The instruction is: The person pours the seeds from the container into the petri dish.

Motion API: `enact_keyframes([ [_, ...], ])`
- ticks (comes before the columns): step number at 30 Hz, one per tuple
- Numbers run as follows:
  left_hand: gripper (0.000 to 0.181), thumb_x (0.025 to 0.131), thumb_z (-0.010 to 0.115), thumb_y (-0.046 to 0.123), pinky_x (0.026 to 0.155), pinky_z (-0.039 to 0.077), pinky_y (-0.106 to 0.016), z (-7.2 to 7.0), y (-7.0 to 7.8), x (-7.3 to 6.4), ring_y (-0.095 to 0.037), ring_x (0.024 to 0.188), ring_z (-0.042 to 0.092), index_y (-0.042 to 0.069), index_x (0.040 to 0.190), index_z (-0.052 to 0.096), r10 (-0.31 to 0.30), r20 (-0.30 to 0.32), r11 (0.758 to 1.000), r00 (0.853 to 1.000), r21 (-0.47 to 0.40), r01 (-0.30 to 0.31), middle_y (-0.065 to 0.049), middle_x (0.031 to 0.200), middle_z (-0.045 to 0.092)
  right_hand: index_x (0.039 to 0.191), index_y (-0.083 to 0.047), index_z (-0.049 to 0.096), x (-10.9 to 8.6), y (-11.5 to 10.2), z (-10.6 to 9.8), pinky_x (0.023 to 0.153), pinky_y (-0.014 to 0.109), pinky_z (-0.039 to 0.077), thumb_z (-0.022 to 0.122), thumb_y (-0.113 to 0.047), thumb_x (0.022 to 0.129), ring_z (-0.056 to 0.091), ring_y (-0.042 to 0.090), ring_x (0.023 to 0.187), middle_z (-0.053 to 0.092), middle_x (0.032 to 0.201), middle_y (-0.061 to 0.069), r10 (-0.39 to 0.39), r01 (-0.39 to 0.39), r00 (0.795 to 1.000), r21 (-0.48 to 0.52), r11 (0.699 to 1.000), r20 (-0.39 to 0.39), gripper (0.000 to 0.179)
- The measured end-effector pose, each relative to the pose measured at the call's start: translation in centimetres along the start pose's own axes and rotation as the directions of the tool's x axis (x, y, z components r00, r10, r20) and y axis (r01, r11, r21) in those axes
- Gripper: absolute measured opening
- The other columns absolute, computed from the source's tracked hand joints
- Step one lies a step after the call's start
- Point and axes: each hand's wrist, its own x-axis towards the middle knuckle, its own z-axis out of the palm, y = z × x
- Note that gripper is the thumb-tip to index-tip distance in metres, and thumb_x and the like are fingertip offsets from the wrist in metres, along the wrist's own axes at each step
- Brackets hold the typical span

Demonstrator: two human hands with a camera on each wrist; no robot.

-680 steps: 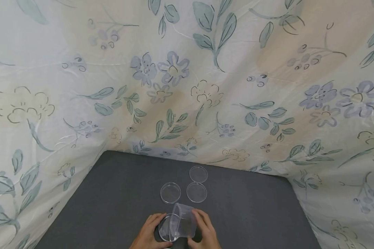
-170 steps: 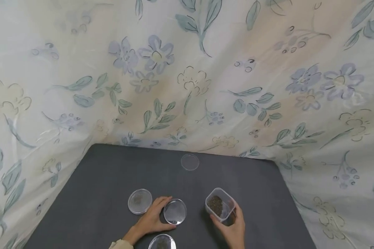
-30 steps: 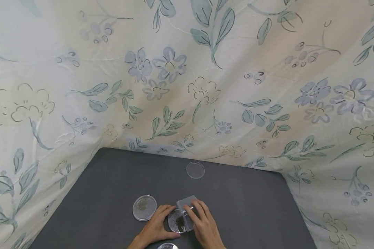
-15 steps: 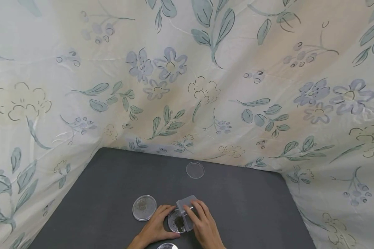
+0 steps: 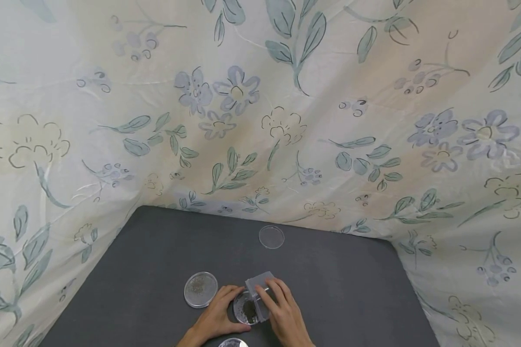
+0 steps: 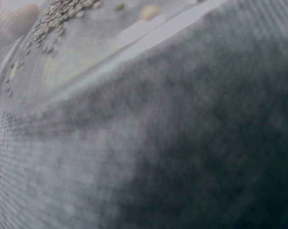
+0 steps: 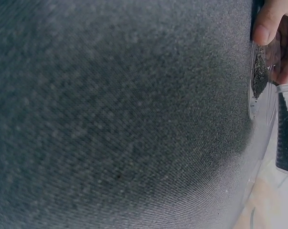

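My left hand [image 5: 217, 315] holds a clear petri dish [image 5: 239, 308] on the dark tabletop, thumb and fingers around its rim. A dark heap of small seeds [image 5: 249, 308] lies in this dish. Over its right side my right hand [image 5: 286, 311] grips a clear plastic tub [image 5: 257, 281], tipped toward the dish. In the right wrist view the tub [image 7: 286, 89] shows dark contents through its wall, beside the dish's seed heap [image 7: 260, 78]. The left wrist view catches small flat seeds [image 6: 62, 19] in a clear dish.
Left of the hands stands another petri dish [image 5: 201, 301] with a thin scatter of seeds. A third dish [image 5: 233, 343] is cut off at the bottom edge. Toward the back lies a clear round lid or dish [image 5: 271, 237]. A floral curtain [image 5: 260, 120] encloses the table [image 5: 338, 279].
Since 5.7 seconds ago the tub has moved left and tipped over the held dish, where a seed heap now lies. Over the last second hands and tub barely move.
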Motion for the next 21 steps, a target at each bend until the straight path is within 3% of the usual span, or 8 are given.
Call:
enact_keyframes([
  [21,0.092,0.063,0.092,0.061,0.09,0.057,-0.033,-0.06,-0.04,-0.09,-0.007,0.107,0.059,0.009,0.134,0.065,-0.008,0.014,1.0,1.0,-0.015,0.009,0.004,0.121,0.065,0.135,-0.027,0.066,0.21,-0.08,-0.07,0.095,0.029,0.051,0.077,0.009,0.055,0.053,0.02,0.127,0.061,0.134,0.001,-0.007,0.008,1.0,-0.01,1.0,0.009,0.088],
])
